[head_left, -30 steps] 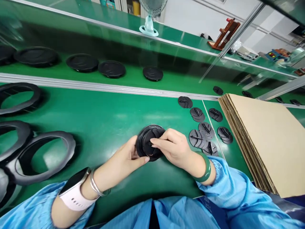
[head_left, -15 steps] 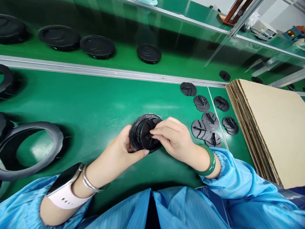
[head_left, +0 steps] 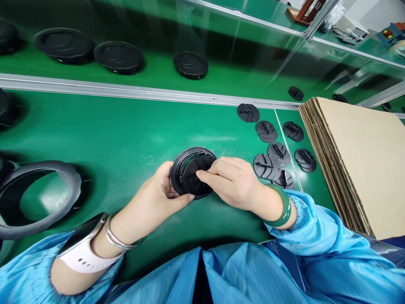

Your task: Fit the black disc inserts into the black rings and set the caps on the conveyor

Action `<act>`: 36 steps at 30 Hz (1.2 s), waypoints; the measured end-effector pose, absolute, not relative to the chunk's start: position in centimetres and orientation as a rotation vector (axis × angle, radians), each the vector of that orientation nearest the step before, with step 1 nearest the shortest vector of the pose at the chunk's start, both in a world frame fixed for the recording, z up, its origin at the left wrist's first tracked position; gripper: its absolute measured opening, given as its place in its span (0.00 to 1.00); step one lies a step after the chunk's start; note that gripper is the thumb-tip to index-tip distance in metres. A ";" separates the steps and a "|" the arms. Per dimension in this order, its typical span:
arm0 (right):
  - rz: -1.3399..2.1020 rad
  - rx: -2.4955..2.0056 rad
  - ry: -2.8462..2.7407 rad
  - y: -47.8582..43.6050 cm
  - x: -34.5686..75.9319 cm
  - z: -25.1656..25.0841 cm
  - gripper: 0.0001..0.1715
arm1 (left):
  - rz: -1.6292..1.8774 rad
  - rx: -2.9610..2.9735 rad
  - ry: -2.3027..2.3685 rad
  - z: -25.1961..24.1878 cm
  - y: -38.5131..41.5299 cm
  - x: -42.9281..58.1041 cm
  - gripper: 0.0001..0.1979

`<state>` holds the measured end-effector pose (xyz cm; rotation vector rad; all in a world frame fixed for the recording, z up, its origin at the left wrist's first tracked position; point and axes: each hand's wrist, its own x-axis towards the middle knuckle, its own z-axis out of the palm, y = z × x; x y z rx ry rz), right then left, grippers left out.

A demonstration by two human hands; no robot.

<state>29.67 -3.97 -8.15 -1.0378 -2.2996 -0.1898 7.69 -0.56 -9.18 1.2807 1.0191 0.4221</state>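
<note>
While right fingers [head_left: 211, 179] pinch it, a ridged disc [head_left: 190, 176] overlaps a ring [head_left: 176, 174].

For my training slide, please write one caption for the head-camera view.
Left hand holds a round black part; right hand touches the disc on it, above a green tabletop.

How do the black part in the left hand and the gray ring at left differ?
The black part is held in the left hand, while the gray ring rests on the bench. The black part looks smaller than the gray ring. A disc covers much of the black part's face; the gray ring's middle is open, showing green. Both are round.
</note>
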 end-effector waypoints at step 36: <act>-0.034 -1.233 -2.540 -5.6 28.3 -5.6 0.18 | 0.337 1.614 1.060 -8.9 -1.1 7.4 0.21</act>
